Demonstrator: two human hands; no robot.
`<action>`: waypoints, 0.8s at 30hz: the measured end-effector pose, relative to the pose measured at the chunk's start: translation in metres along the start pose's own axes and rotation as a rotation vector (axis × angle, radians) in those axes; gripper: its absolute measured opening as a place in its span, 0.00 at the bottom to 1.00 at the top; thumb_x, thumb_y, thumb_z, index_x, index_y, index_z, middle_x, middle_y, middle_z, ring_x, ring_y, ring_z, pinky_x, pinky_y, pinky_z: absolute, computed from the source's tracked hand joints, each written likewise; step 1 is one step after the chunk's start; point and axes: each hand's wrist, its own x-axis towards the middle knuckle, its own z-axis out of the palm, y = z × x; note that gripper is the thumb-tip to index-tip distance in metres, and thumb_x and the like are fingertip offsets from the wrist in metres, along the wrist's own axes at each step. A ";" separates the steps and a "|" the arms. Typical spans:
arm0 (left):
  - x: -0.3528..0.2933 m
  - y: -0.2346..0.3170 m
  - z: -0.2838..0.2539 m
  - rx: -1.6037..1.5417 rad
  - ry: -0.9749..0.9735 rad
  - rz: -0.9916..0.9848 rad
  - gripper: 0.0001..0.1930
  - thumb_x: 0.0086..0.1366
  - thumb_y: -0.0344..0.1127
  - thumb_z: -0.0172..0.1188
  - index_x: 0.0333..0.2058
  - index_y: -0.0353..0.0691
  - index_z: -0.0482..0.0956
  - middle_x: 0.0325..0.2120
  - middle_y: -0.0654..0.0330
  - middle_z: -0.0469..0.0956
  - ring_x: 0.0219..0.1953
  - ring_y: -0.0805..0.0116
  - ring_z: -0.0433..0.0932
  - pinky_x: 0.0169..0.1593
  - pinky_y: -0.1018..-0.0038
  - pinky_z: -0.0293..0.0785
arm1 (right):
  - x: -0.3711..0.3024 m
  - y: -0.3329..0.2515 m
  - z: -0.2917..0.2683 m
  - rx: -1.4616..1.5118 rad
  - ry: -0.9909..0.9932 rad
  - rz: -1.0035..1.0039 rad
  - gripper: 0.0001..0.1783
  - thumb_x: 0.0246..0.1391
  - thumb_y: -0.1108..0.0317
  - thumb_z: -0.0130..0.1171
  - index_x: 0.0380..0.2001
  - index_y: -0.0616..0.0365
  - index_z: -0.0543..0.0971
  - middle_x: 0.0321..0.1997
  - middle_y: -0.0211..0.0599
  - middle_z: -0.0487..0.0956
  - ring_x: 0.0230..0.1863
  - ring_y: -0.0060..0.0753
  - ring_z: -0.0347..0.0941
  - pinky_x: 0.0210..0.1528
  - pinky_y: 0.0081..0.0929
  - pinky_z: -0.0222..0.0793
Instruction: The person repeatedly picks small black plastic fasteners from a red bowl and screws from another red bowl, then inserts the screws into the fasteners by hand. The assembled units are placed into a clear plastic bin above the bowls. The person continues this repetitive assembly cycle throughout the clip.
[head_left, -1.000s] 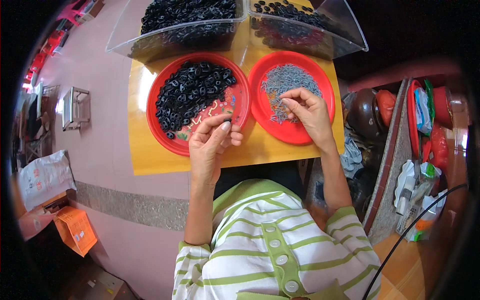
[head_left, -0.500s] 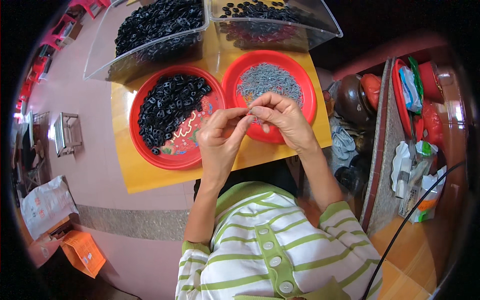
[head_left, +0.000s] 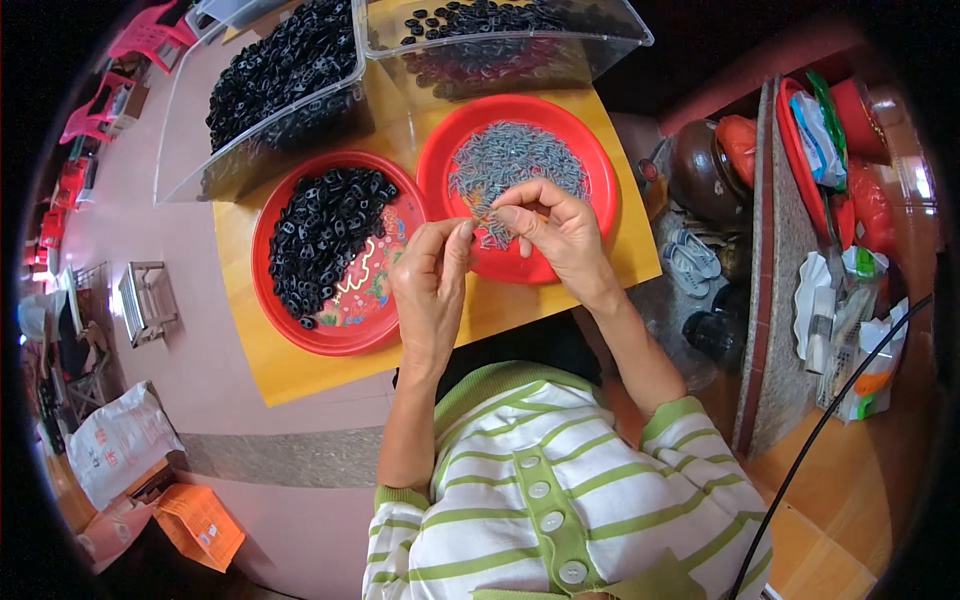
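My left hand [head_left: 432, 280] is closed, with thumb and forefinger pressed together near the inner rims of two red trays. What it pinches, if anything, is hidden by the fingers. My right hand [head_left: 558, 240] hangs over the near part of the right red tray [head_left: 604, 190], also pinched at thumb and forefinger; anything in it is too small to name. Many small grey screw-like pieces [head_left: 515, 160] lie in that tray. The left red tray [head_left: 262, 262], with a printed floral bottom, holds a heap of small black oval parts with holes [head_left: 325, 235].
Two clear plastic bins of black parts, the left bin [head_left: 290, 85] and the right bin [head_left: 500, 60], stand behind the trays on a yellow board [head_left: 240, 340]. A shelf [head_left: 765, 260] with bags is at right. One black cable [head_left: 830, 410] runs down the right side.
My hands have moved slightly apart, their fingertips now separated after almost meeting. The view has shifted a little, so trays and bins sit further left.
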 end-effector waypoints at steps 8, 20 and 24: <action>-0.013 0.013 -0.020 -0.608 0.040 -0.228 0.12 0.61 0.23 0.56 0.44 0.30 0.74 0.30 0.58 0.78 0.31 0.71 0.79 0.38 0.78 0.76 | -0.006 -0.001 0.017 -0.005 0.010 -0.041 0.05 0.55 0.70 0.59 0.33 0.59 0.78 0.31 0.25 0.76 0.29 0.11 0.68 0.26 0.11 0.63; -0.045 0.002 -0.069 -0.807 0.105 -0.378 0.08 0.62 0.26 0.56 0.39 0.29 0.76 0.32 0.53 0.79 0.30 0.71 0.79 0.34 0.78 0.76 | -0.008 0.000 0.079 -0.073 -0.234 -0.039 0.06 0.56 0.74 0.56 0.36 0.62 0.77 0.37 0.29 0.77 0.37 0.16 0.73 0.38 0.15 0.69; -0.046 0.001 -0.074 -0.812 0.119 -0.356 0.08 0.62 0.26 0.56 0.39 0.29 0.76 0.31 0.54 0.79 0.28 0.72 0.78 0.32 0.80 0.75 | -0.008 -0.001 0.083 -0.060 -0.258 -0.003 0.06 0.56 0.73 0.56 0.37 0.62 0.76 0.36 0.29 0.78 0.36 0.15 0.73 0.38 0.15 0.69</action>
